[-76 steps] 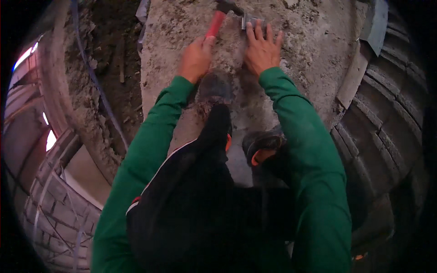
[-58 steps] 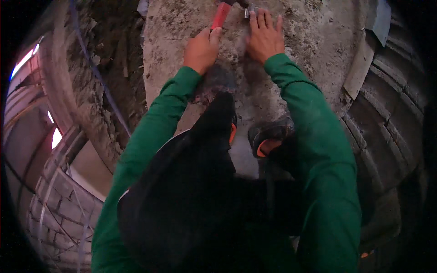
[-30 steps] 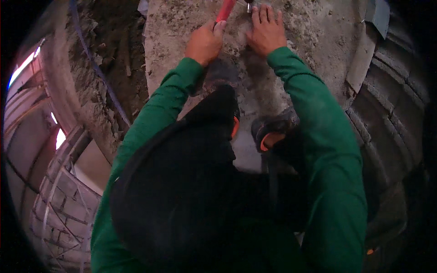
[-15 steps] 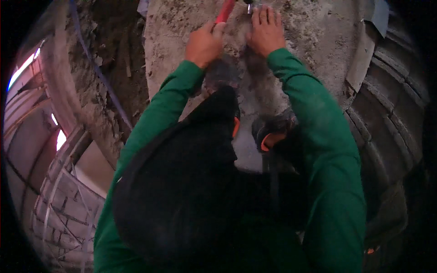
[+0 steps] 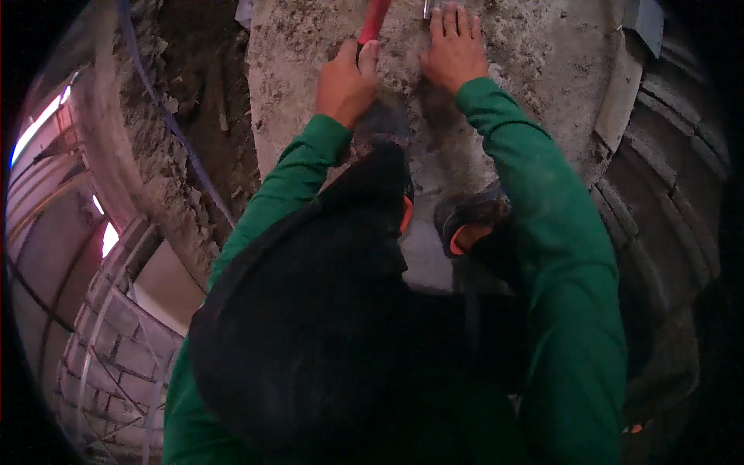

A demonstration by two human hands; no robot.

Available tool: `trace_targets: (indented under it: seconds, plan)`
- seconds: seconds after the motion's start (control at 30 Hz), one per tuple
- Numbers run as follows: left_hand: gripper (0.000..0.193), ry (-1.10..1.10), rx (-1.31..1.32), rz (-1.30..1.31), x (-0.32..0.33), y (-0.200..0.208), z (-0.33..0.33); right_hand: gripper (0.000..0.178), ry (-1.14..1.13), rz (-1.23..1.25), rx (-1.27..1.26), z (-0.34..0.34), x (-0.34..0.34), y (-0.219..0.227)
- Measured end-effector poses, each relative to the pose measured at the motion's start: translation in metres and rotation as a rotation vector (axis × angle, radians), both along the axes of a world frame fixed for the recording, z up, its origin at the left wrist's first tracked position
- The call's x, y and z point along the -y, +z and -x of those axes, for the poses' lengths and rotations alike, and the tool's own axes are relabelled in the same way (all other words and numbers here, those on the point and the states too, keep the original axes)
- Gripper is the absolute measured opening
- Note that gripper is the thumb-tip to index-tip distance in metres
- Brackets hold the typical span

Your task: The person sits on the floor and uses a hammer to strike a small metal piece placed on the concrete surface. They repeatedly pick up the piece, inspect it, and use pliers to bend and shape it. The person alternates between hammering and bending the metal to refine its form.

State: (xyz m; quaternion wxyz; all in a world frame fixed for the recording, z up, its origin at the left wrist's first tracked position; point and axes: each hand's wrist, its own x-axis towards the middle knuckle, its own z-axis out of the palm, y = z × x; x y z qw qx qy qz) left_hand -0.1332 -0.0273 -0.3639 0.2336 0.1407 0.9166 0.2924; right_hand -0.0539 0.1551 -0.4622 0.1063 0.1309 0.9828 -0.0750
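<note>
My left hand (image 5: pixel 346 84) is closed round the red handle of a tool (image 5: pixel 375 21). The far end of that tool runs out of the top of the picture, so its kind is hidden. To its right, my right hand (image 5: pixel 456 53) lies with fingers stretched forward over a rough concrete surface (image 5: pixel 302 46). Just beside its index finger, at the upper edge, a small shiny metal piece (image 5: pixel 427 8) shows in part; I cannot tell whether the fingers touch it.
My shoes (image 5: pixel 468 221) stand on the concrete below my hands. On the left, a dark soil-filled gap (image 5: pixel 205 101) runs along the slab, with a bluish strap or hose (image 5: pixel 167 120) across it. Stacked blocks (image 5: pixel 666 155) line the right; a board (image 5: pixel 620 101) leans there.
The red handle has swung a little lower and to the left with my left hand. My right hand stays nearly in place, and the view has shifted slightly.
</note>
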Motion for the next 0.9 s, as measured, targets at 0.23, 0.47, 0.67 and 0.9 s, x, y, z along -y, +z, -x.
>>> trace_targets:
  seconds: [0.23, 0.47, 0.67, 0.9]
  plan:
    - [0.044, -0.044, -0.109, 0.119, 0.002, 0.012, 0.004, 0.069, 0.053, -0.083, -0.118, -0.006, -0.004, 0.003]
    - [0.037, -0.028, -0.279, 0.306, 0.057, 0.003, 0.025, 0.053, -0.133, 0.052, -0.265, 0.003, -0.042, 0.03]
    - [0.032, -0.148, -0.561, 0.31, 0.07, -0.029, 0.018, 0.045, -0.186, 0.035, -0.351, 0.007, -0.054, 0.019]
    - [0.039, -0.305, -0.398, -0.111, -0.004, -0.026, 0.044, 0.03, -0.334, 0.392, -0.207, 0.026, -0.068, 0.039]
